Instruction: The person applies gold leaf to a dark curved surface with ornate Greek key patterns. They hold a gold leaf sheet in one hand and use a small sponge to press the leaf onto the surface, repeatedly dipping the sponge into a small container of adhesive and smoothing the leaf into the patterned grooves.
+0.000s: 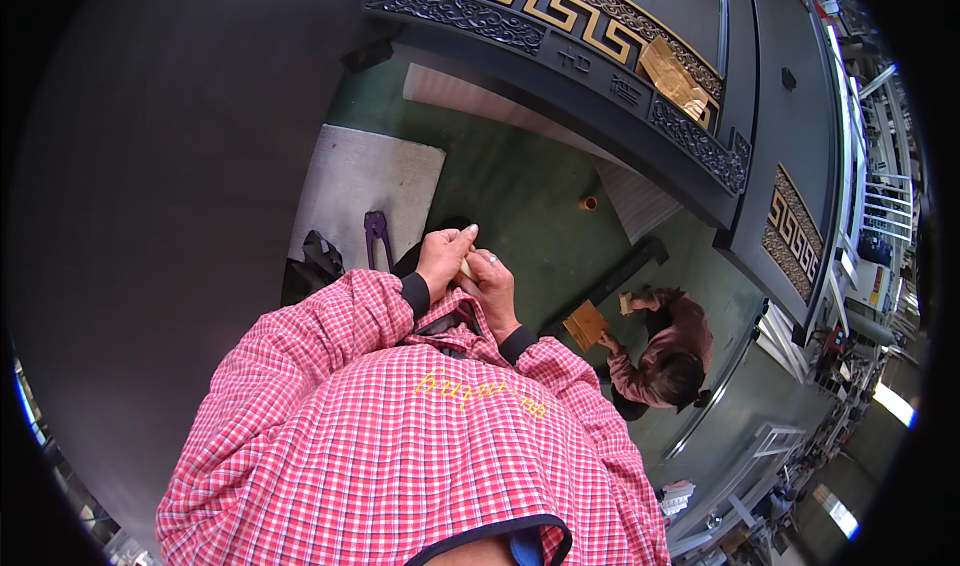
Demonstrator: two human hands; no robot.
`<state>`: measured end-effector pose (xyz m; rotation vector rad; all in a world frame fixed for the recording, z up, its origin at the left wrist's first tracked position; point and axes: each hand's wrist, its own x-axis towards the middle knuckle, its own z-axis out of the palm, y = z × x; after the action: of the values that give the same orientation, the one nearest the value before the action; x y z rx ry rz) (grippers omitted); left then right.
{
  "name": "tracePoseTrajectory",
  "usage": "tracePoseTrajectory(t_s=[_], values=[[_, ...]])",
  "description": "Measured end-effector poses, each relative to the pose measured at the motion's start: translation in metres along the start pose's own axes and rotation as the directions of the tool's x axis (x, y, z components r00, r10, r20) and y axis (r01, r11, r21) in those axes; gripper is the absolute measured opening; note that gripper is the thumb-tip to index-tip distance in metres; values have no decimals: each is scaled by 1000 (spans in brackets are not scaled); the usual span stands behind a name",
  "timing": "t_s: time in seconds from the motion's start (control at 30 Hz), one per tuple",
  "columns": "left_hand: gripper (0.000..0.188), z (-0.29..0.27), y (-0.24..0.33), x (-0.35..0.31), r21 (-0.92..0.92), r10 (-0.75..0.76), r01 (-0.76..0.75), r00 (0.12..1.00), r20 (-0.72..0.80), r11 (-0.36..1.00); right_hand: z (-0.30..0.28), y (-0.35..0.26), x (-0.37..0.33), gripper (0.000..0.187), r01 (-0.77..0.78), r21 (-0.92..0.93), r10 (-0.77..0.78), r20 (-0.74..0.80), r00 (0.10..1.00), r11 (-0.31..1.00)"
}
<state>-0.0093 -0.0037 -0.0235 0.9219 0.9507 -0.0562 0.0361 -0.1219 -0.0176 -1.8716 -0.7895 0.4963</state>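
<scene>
My left hand (438, 260) and my right hand (492, 290) meet in front of my body, with fingers closed. Between them is a small pale piece (466, 270), mostly covered by the fingers, so its kind cannot be made out. The right hand wears a ring. Just left of the hands, a purple two-handled tool like pliers (376, 234) lies at the edge of a light grey board (375, 171). A crumpled black thing (316, 264) sits beside my left forearm.
A black carved panel with gold key pattern (560, 11) arches across the far side; brown paper (674, 78) lies on it. At right, another person (675, 351) holds a brown board (585, 324). A small orange-brown roll (588, 204) and a black bar (625, 271) rest on the green floor.
</scene>
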Motion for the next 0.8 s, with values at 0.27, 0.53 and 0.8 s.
tracePoseTrajectory(t_s=[0.27,0.53,0.8], values=[[69,-20,15,3,-72,-185,201,964,191,977,-11,-9,19,45,-332,715,396,85,914,615],[63,-16,22,-11,563,250,-386,919,306,731,-17,0,30,27,-443,730,458,199,866,520],[55,-3,-2,-25,748,321,-515,854,408,418,-4,10,26,29,-531,740,663,156,732,412]])
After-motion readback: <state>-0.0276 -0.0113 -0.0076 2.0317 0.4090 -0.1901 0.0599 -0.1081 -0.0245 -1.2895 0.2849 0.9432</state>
